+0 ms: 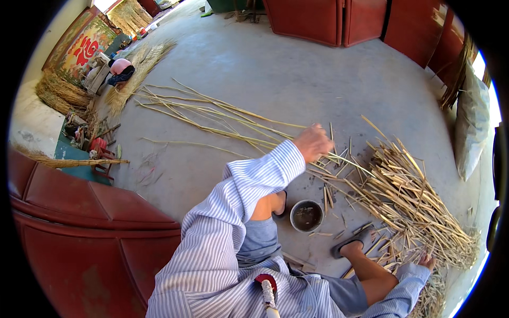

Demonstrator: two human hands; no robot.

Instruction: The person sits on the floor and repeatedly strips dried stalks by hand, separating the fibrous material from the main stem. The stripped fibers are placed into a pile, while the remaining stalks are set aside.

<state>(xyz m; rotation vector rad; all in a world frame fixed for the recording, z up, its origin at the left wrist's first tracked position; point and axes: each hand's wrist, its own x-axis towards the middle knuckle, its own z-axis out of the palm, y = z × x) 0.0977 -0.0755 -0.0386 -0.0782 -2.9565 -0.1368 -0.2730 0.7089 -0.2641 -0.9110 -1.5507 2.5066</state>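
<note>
My left hand reaches out over the near ends of long straw-coloured stalks spread across the floor. Its fingers are curled and slightly blurred; a pale stalk comes out beside them toward the heap, but the grip itself is hidden. At the lower right, my right hand is low by the bottom of a heap of shorter cut stalks. Only part of its fingers shows, and what they hold cannot be made out. Against my lap stands a white-wrapped stick with a dark red piece at its top.
A round metal bowl of murky liquid stands between my sandalled feet. Short stalk scraps litter the floor nearby. Red metal doors bound the left and back. A whitish sack leans at right. Far left, a person in pink bends over woven straw.
</note>
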